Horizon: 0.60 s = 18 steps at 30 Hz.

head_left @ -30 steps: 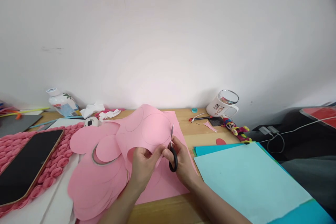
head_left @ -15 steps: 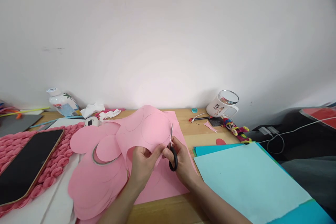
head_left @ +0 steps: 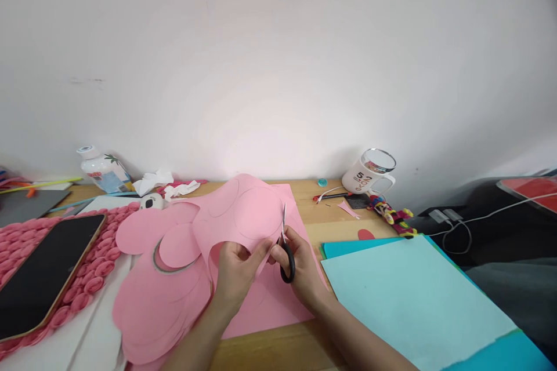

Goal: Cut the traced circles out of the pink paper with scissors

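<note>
My left hand (head_left: 237, 272) pinches the lower edge of a pink paper sheet (head_left: 243, 217) that is held up off the wooden desk and has circles drawn on it. My right hand (head_left: 304, 269) grips black-handled scissors (head_left: 285, 249), blades pointing up along the edge of a drawn circle. Several cut pink circles (head_left: 161, 290) lie piled to the left of my hands, and another pink sheet (head_left: 270, 301) lies flat beneath them.
A black phone (head_left: 43, 272) rests on a pink knitted mat (head_left: 93, 278) at the left. Light-blue and teal paper sheets (head_left: 413, 301) lie at the right. A white mug (head_left: 369, 174), a plastic bottle (head_left: 104, 171), crumpled tissue (head_left: 163, 182) and cables (head_left: 461, 223) stand along the back.
The scissors' blades have shifted slightly up along the circle line. Otherwise both hands and the paper stay almost where they were.
</note>
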Motion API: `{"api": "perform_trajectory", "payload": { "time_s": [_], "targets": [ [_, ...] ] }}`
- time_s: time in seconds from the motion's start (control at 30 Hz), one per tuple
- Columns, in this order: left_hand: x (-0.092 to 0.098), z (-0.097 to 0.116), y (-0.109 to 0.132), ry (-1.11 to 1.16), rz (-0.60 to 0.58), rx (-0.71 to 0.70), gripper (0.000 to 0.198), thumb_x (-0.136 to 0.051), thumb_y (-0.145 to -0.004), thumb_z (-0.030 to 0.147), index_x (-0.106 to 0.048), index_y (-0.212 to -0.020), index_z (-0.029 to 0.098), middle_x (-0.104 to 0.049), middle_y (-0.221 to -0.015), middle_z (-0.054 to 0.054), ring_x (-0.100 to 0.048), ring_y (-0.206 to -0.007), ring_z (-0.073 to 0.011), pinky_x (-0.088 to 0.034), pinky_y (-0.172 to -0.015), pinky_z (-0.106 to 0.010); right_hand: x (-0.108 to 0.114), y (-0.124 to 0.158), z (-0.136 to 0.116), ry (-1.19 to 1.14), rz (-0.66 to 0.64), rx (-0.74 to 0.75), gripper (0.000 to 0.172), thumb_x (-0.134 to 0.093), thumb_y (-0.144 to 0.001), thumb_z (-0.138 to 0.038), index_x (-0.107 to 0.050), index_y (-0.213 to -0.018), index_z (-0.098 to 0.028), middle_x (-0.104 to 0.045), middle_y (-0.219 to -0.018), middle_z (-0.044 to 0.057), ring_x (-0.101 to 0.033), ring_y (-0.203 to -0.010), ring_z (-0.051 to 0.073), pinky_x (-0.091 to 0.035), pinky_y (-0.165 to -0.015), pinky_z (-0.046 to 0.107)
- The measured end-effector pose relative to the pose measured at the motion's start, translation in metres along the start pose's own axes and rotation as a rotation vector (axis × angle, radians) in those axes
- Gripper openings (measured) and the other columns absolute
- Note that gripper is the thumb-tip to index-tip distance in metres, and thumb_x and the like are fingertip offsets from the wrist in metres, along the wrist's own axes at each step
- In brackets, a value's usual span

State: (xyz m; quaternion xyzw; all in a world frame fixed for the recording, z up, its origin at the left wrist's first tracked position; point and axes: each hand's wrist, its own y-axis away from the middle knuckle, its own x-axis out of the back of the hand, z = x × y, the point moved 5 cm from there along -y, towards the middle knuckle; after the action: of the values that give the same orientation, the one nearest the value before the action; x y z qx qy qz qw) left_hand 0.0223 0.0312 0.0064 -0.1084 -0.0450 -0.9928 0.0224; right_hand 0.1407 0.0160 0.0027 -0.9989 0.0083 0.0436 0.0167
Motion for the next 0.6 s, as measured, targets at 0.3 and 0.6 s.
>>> {"api": "perform_trajectory", "payload": {
  "time_s": [0.3, 0.6],
  "targets": [
    [-0.001, 0.0003, -0.0003, 0.049, -0.035, -0.074, 0.053, -0.064, -0.062, 0.041, -0.029, -0.028, 0.018, -0.02, -0.03, 0.007, -0.016, -0.031, -0.0021, -0.009, -0.033, -0.02, 0.0001, -0.0003, -0.0009, -0.02, -0.003, 0.009, 0.028, -0.064, -0.072, -0.044, -0.053, -0.068, -0.019, -0.052, -0.055, -0.002, -0.045, -0.054, 0.012, -0.042, -0.052, 0.025],
    [0.0008, 0.0051, -0.0001, 0.077, -0.026, -0.083, 0.052, -0.066, -0.061, 0.037, -0.03, -0.027, 0.019, -0.021, -0.028, 0.007, -0.016, -0.03, -0.0021, -0.011, -0.032, -0.02, 0.0006, -0.0002, 0.0003, -0.025, 0.0, -0.001, 0.026, -0.065, -0.072, -0.041, -0.053, -0.068, -0.018, -0.053, -0.056, -0.002, -0.046, -0.053, 0.012, -0.043, -0.053, 0.025]
  ]
}}
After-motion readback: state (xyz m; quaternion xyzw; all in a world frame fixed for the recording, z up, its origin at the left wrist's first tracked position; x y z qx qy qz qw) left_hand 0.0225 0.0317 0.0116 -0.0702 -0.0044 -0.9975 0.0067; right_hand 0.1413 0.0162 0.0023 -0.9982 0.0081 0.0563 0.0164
